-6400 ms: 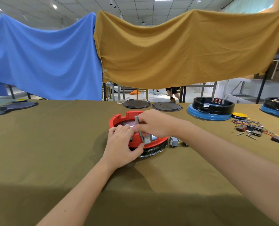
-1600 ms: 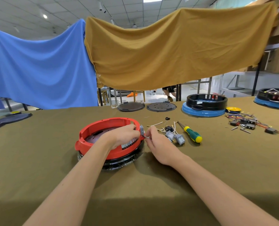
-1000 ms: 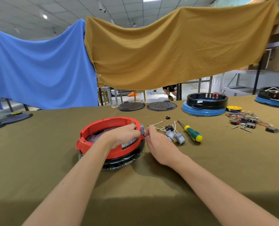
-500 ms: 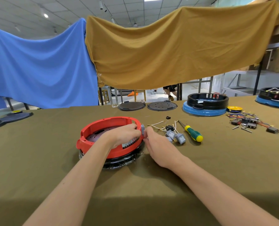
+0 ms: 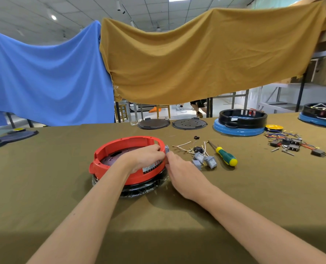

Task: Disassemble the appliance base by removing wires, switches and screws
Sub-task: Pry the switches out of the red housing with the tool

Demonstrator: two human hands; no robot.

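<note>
A small grey switch (image 5: 166,149) juts from the right wall of the round red plastic appliance base (image 5: 120,147), mid-table; the right hand (image 5: 183,171) (nearer) pinches it, pull direction outward-right, while the left hand (image 5: 145,157) grips the rim.

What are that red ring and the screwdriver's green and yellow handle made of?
The red ring looks like moulded plastic: even colour, soft sheen, thin walls with cast tabs and holes. The screwdriver's handle looks like plastic, perhaps with a rubbery grip, though its texture is too small to tell; its shaft looks like dark metal.
</note>
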